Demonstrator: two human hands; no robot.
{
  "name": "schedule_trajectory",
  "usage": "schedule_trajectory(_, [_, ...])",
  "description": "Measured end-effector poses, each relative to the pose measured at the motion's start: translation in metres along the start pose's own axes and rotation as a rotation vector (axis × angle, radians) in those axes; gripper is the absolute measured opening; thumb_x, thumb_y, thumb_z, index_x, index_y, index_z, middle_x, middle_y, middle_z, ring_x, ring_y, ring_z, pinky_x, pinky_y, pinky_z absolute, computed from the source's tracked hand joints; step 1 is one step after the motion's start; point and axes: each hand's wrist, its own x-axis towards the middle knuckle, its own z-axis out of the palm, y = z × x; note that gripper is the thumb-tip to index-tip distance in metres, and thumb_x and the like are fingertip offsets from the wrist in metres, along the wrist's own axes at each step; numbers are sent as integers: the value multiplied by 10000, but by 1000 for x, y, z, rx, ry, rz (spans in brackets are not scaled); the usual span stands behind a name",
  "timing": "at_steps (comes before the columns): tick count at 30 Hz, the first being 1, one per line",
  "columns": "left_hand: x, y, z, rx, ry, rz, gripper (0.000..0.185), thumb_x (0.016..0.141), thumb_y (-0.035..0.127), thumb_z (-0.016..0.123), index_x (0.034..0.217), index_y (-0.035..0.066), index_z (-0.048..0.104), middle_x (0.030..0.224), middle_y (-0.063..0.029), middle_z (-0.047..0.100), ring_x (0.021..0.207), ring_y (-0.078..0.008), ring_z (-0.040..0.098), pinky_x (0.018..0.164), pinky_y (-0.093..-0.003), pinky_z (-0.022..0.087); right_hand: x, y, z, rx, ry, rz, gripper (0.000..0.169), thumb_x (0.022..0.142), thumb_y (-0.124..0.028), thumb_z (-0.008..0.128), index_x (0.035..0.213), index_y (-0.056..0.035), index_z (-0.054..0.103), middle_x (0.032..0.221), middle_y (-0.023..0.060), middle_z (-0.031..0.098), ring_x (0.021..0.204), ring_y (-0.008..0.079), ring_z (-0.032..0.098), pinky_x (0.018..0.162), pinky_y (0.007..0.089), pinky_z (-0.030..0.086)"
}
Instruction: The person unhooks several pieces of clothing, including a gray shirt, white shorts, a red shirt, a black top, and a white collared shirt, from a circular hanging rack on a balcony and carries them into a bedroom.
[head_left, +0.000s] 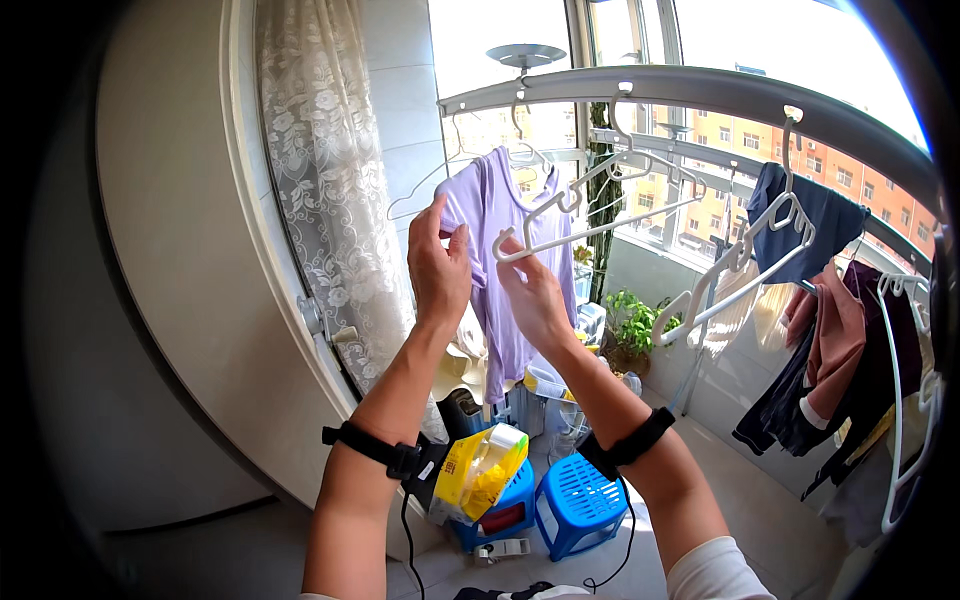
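Note:
A lavender long-sleeved top (499, 217) hangs on a hanger from the grey drying rail (675, 79). My left hand (441, 266) is raised at the top's left shoulder, its fingers and thumb apart; whether it pinches the fabric cannot be told. My right hand (534, 296) is at the lower left end of an empty white plastic hanger (600, 225), its fingertips partly behind the hooked tip. The hand's grip on it is unclear. That hanger's hook rests on the rail. Another bare white hanger (739, 277) hangs to its right.
A lace curtain (330, 225) and a door edge (262, 225) stand at the left. Two blue plastic stools (583, 487) are below, one under a yellow plastic bag (480, 472). More clothes, including a pink garment (831, 337), hang at the right. A leafy plant (637, 319) grows near the windows.

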Motion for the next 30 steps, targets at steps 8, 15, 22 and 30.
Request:
schedule_trajectory(8, [-22,4,7,-145,-143,-45,289,831,-68,574,1112,-9,601,914,-112,608,688,-188,608,635,-321,509,42,38,-1,37,152,-260,491,980,-162,532,1435,-39,395,1294,201,530,1088,270,585,902,348,481])
schedule_trajectory(15, [-71,-16,-8,-196,-461,105,145,740,-95,540,849,-20,600,810,-127,578,715,-285,618,650,-342,501,65,33,4,-13,190,-184,538,944,-223,562,1425,-34,411,1280,204,486,1155,313,529,953,397,452])
schedule_trajectory(22, [-85,-34,0,-245,-742,239,68,796,27,589,861,31,611,891,-123,627,767,-334,634,650,-390,513,70,11,7,-32,127,-181,607,925,-344,541,1425,-25,414,1284,208,522,1207,308,493,1035,418,372])
schedule_trajectory(30, [-65,-40,-4,-457,-777,152,128,778,-56,595,898,-13,614,880,-96,624,736,-215,646,656,-293,510,67,4,4,-56,164,-174,355,841,-207,579,1149,-36,535,950,196,641,849,323,660,787,423,500])
